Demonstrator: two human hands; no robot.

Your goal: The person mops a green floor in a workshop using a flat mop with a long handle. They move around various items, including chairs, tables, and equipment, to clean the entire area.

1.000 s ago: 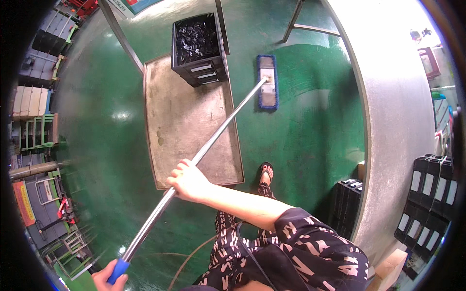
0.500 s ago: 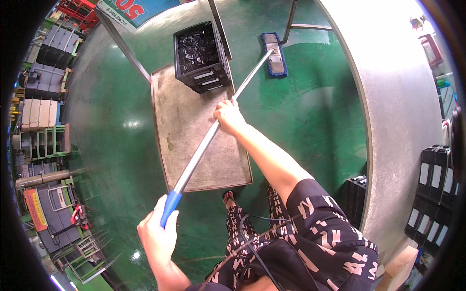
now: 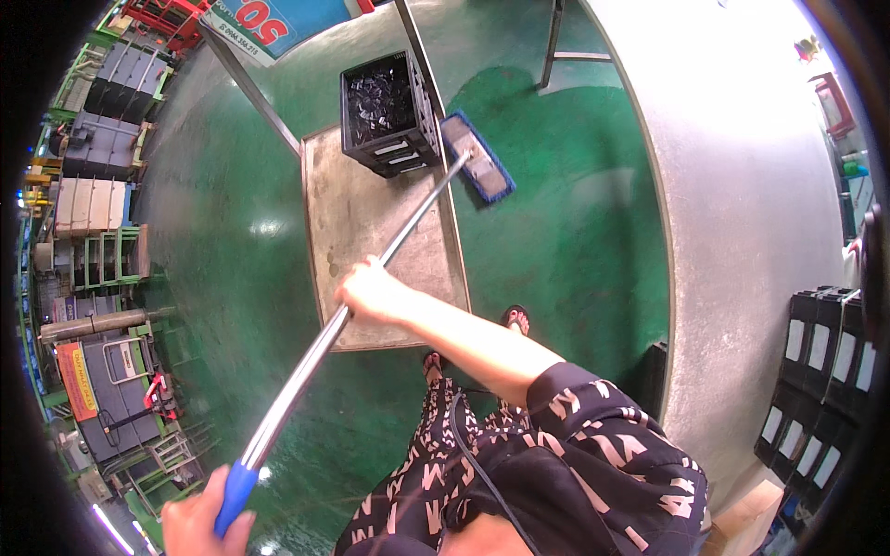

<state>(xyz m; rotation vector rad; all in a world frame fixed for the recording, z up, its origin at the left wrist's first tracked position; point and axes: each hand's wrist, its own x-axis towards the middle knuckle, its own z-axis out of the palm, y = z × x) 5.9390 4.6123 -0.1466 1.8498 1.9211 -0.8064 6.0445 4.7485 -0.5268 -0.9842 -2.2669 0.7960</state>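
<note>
I hold a long mop with a shiny metal pole (image 3: 408,232) and a blue grip at its near end. My right hand (image 3: 369,289) is closed round the middle of the pole, above a grey metal plate (image 3: 357,218) set in the green floor. My left hand (image 3: 199,524) grips the blue end at the lower left edge. The flat blue mop head (image 3: 479,157) lies on the green floor, right beside a black plastic crate (image 3: 385,111) that stands on the plate's far end.
A broad grey metal surface (image 3: 742,213) curves along the right. Black crates (image 3: 820,371) are stacked at the far right. Thin metal legs (image 3: 552,42) stand at the top. Grey and green crates (image 3: 102,176) and machinery line the left.
The mop head has slid back toward me and to the left, ending beside the black crate. Both hands have drawn the pole down and back.
</note>
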